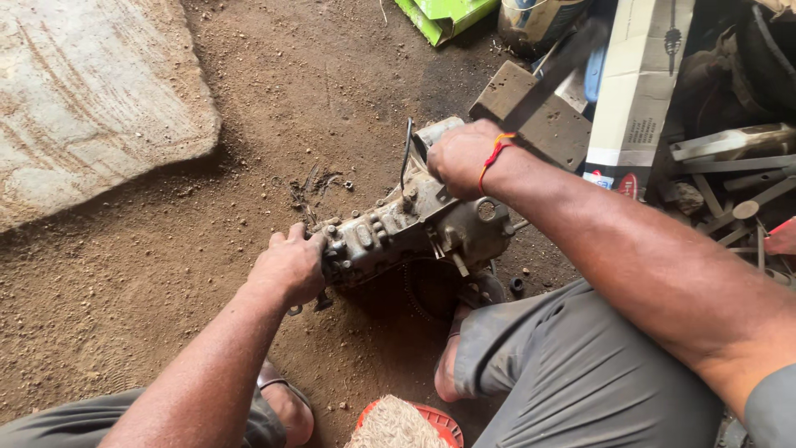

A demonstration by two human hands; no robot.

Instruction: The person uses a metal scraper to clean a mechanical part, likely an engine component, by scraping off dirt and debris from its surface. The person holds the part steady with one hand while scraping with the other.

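Left hand (290,264) grips the near end of the greasy engine part (414,228). Right hand (460,158) closes over its far end, above the dirt floor (166,249).

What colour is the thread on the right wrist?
Red and orange thread, clearest in the head view.

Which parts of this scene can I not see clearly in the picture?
- Head view: the tool in the right hand is motion-blurred; its kind is unclear.
- The near end of the metal assembly is hidden by the left hand.
- The red-rimmed thing is cut off by the bottom edge.
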